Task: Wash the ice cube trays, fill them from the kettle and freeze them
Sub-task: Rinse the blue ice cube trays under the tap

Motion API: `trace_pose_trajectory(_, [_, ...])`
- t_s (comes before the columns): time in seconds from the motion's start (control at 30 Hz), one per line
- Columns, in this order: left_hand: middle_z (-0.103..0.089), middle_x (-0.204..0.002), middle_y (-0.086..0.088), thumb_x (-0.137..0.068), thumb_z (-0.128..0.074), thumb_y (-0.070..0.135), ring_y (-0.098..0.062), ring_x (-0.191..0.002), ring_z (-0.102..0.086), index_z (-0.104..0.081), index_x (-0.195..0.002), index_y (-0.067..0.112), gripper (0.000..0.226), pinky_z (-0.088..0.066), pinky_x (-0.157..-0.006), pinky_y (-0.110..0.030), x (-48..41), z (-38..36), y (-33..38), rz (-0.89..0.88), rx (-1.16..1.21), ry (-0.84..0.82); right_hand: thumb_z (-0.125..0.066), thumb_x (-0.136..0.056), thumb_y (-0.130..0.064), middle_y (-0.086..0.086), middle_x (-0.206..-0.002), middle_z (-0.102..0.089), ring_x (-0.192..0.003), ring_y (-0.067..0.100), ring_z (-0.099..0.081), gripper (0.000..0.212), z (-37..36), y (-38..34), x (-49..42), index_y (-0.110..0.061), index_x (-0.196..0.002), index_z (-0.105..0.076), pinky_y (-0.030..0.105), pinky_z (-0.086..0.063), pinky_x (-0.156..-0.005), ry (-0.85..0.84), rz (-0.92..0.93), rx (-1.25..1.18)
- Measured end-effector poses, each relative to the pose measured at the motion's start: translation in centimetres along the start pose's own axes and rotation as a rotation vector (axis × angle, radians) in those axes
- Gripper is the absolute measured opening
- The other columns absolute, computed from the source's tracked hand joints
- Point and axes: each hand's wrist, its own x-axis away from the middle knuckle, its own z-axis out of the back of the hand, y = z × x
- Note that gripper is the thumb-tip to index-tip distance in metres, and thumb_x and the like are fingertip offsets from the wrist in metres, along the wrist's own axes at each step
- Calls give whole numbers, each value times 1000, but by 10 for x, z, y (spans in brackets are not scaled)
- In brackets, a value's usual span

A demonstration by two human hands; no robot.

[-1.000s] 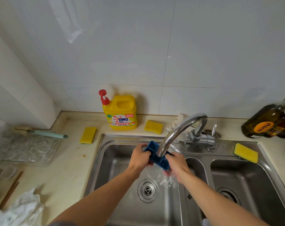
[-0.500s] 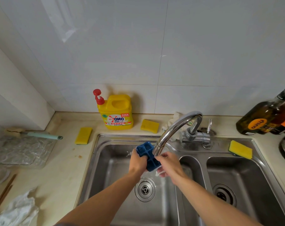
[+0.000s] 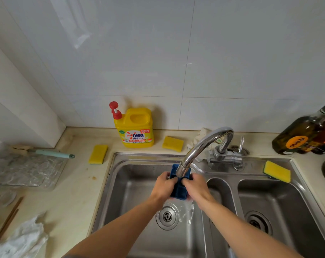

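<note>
While water (image 3: 186,211) spilled into the steel sink (image 3: 139,157), I saw the left hand (image 3: 164,187) and right hand (image 3: 196,187) gripping the blue gridded ice tray (image 3: 179,191) under the curved chrome tap (image 3: 200,146).

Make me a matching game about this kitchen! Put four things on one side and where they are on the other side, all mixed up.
Things
1. blue ice cube tray
2. yellow soap jug
3. green-handled brush
4. dark oil bottle

Places
A. at the far right of the counter
B. at the back edge of the clear tray, on the left
C. held by the left hand and the right hand under the tap
D. standing against the wall, behind the sink

Pairs: 1-C, 2-D, 3-B, 4-A
</note>
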Motion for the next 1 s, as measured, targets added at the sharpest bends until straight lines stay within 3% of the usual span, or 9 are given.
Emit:
trace_pose_trajectory(0.17, [-77, -105, -16, -100, -45, 14, -37, -95, -75, -61, -125, 14, 29, -60, -69, -40, 10, -1, -3, 115, 224, -202, -60, -89, -8, 16, -94, -74, -80, 30, -75, 13, 3, 0, 0, -6, -99, -68, 48, -65, -64, 28, -26, -72])
trace_pose_trajectory(0.3, [-70, -115, -21, -99, -44, 9, -37, -104, -70, -64, -119, 12, 28, -58, -66, -35, 8, 3, 0, 57, 238, -129, -60, -88, -7, 12, -91, -75, -79, 29, -75, 14, 9, -2, 4, -14, -97, -68, 43, -65, -61, 27, -19, -108])
trace_pose_trajectory(0.43, [-74, -104, -12, -101, -50, 10, -26, -93, -74, -66, -112, 18, 20, -62, -73, -37, 2, 7, 0, -104, 100, -115, -61, -90, -11, 9, -90, -75, -76, 26, -74, 15, 14, -1, 8, -20, -101, -62, 39, -64, -62, 2, -17, -119])
trace_pose_trajectory(0.53, [-74, -109, -8, -94, -50, -5, -26, -100, -73, -66, -119, 21, 39, -62, -83, -40, 2, 10, 0, -133, 98, -195, -60, -90, -8, 7, -91, -75, -82, 28, -75, 18, 19, -3, 7, -24, -96, -64, 47, -65, -68, 25, 32, -132])
trace_pose_trajectory(0.63, [-73, -111, -11, -86, -41, -18, -27, -99, -72, -65, -122, 18, 56, -61, -76, -36, 0, 9, -3, -125, 104, -180, -60, -95, -11, 11, -98, -74, -78, 28, -75, 17, 23, -6, 6, -18, -110, -61, 43, -65, -68, -25, 15, -135])
trace_pose_trajectory(0.77, [-76, -104, -9, -93, -43, -15, -32, -96, -74, -69, -114, 19, 49, -62, -81, -47, -6, 5, -7, -150, 116, -95, -66, -98, -26, 13, -100, -73, -67, 24, -74, 26, 23, -11, 8, -12, -119, -57, 36, -62, -59, -84, 0, -162])
trace_pose_trajectory(0.87, [-76, -102, -9, -93, -43, -16, -28, -94, -73, -71, -111, 17, 47, -63, -81, -44, -9, 6, -7, -154, 125, -60, -64, -97, -51, 13, -92, -76, -64, 24, -74, 41, 27, -11, 8, -11, -109, -63, 36, -63, -58, -80, -40, -219])
trace_pose_trajectory(1.0, [-76, -106, -11, -91, -48, -17, -29, -102, -71, -72, -110, 9, 40, -60, -88, -38, -12, 14, 0, -224, 64, -13, -53, -88, -76, 15, -98, -76, -77, 32, -77, 66, 39, -7, 3, -14, -106, -66, 35, -62, -60, -70, -146, -304])
